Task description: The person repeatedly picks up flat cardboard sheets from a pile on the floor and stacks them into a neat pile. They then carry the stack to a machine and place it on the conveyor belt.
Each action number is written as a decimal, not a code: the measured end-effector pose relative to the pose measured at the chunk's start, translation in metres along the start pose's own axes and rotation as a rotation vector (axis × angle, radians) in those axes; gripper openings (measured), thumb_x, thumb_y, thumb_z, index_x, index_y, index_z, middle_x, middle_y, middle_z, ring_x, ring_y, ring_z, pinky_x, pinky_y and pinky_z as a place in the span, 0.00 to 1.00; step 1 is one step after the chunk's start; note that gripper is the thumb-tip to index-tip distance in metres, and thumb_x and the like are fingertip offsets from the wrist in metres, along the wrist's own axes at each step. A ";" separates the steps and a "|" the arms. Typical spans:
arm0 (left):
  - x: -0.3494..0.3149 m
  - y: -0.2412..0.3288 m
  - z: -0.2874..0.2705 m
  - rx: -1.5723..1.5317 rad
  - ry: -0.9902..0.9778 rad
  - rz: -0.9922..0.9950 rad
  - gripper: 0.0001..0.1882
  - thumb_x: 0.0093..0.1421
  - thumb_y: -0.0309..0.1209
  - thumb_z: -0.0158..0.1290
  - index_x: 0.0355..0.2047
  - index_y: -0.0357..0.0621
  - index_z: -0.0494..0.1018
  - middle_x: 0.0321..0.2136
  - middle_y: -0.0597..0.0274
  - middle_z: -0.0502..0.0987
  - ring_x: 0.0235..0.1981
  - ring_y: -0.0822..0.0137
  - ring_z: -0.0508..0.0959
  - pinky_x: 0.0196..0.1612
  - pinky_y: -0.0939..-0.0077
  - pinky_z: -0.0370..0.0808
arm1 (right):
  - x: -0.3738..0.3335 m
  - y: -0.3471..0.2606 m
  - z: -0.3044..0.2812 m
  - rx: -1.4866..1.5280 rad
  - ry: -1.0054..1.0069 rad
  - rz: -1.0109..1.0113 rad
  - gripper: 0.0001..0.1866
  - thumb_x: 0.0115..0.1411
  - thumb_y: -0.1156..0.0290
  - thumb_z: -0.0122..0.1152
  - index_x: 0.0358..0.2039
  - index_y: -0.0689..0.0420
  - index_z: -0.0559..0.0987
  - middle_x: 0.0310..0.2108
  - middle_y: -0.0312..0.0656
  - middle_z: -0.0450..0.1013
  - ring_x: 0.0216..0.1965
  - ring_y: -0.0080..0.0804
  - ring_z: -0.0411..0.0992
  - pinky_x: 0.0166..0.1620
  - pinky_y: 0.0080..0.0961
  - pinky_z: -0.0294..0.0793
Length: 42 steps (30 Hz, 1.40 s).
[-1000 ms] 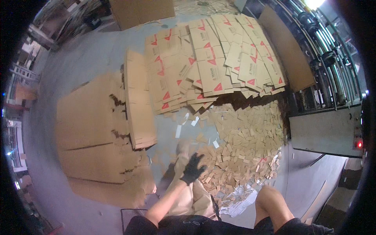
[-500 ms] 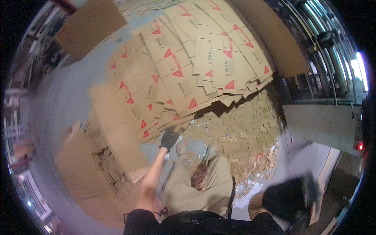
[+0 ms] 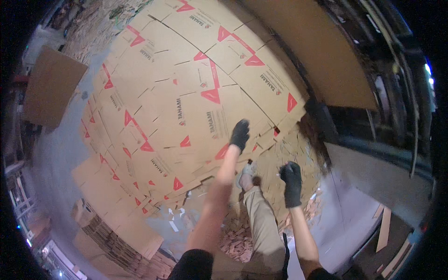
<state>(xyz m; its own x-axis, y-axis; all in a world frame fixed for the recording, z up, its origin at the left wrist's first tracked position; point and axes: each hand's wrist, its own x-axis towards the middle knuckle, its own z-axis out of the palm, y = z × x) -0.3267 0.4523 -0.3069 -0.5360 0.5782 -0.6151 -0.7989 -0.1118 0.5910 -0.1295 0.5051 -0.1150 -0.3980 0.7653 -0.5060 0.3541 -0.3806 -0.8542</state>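
Reach over printed cardboard [image 3: 161, 126]

Cardboard left and ahead of both hands. Left hand [image 3: 240, 135] over near part, fingers bunched; contact unclear. Right hand [image 3: 292, 184] by scraps [image 3: 296, 148], curled; can't tell if pinching. Likely reaching; gripping needs fingertips under an edge.

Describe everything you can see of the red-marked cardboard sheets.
The red-marked cardboard sheets are flat, brown and broad, with red shapes, dark lettering and short dark slits or creases. They overlap in a wide spread ahead of the person, their near edges uneven. Small cardboard scraps lie beside the near right edge. The gloved left hand is over the sheets; whether it touches them is unclear.
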 end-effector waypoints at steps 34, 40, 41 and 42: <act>-0.098 0.111 -0.172 0.609 0.586 0.081 0.30 0.53 0.43 0.54 0.51 0.38 0.61 0.44 0.44 0.70 0.47 0.55 0.70 0.50 0.65 0.65 | 0.204 0.085 0.247 -0.288 -0.237 -0.052 0.41 0.46 0.58 0.67 0.54 0.67 0.59 0.51 0.52 0.64 0.51 0.38 0.63 0.53 0.31 0.62; -0.129 0.092 -0.041 0.491 0.549 0.214 0.22 0.56 0.39 0.53 0.46 0.38 0.66 0.41 0.53 0.73 0.44 0.63 0.71 0.48 0.70 0.65 | 0.271 0.009 0.185 -0.771 -0.485 -0.208 0.29 0.53 0.62 0.58 0.50 0.69 0.65 0.44 0.47 0.70 0.44 0.31 0.68 0.48 0.25 0.66; -0.118 0.089 -0.041 0.362 0.437 0.280 0.22 0.56 0.39 0.53 0.46 0.38 0.66 0.41 0.55 0.73 0.44 0.63 0.71 0.48 0.71 0.65 | 0.284 -0.002 0.177 -0.705 -0.453 -0.175 0.25 0.55 0.65 0.57 0.49 0.67 0.66 0.43 0.45 0.70 0.43 0.30 0.68 0.47 0.25 0.66; -0.102 0.090 -0.058 0.670 0.341 0.026 0.22 0.56 0.39 0.53 0.47 0.40 0.67 0.41 0.56 0.73 0.45 0.65 0.70 0.48 0.71 0.64 | 0.295 -0.008 0.169 -0.687 -0.446 -0.274 0.22 0.56 0.68 0.55 0.49 0.65 0.68 0.42 0.43 0.71 0.42 0.29 0.69 0.46 0.24 0.67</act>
<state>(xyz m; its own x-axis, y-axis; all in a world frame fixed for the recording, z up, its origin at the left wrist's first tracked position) -0.3595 0.3370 -0.2216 -0.6942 0.2873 -0.6599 -0.5061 0.4571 0.7314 -0.3932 0.6462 -0.2774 -0.7883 0.4538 -0.4155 0.5731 0.2957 -0.7643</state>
